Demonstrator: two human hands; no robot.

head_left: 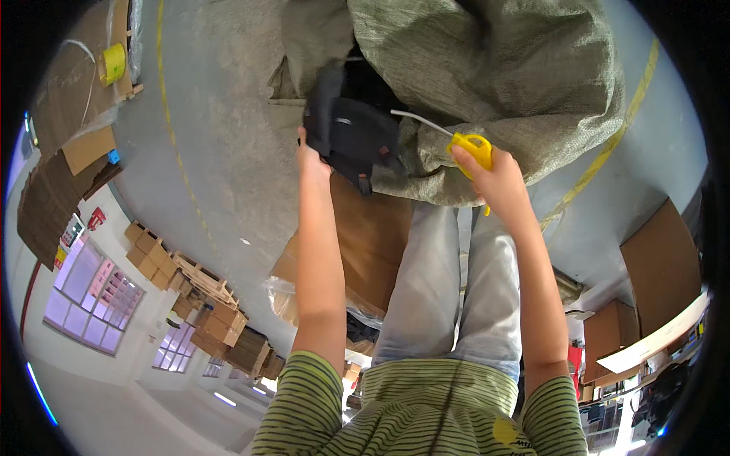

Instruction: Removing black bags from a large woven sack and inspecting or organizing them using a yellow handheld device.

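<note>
My left hand [312, 161] grips the near left edge of a black fabric bag [357, 125], which looks like a small pack with straps. My right hand [500, 176] is closed around the yellow handle of an air blow gun [473, 152]. Its thin bent metal nozzle points left toward the bag, its tip just apart from the fabric. Behind and to the right of the bag spreads a large olive woven sack [517, 68], its dark mouth partly covered by the bag. What lies inside the sack is hidden.
A brown cardboard box [372, 228] stands by my legs, with clear plastic at its edge. Stacked cartons [220, 323] line the left side, near windows. Large cardboard pieces [661, 266] stand at the right. Yellow lines [169, 121] run along the grey floor.
</note>
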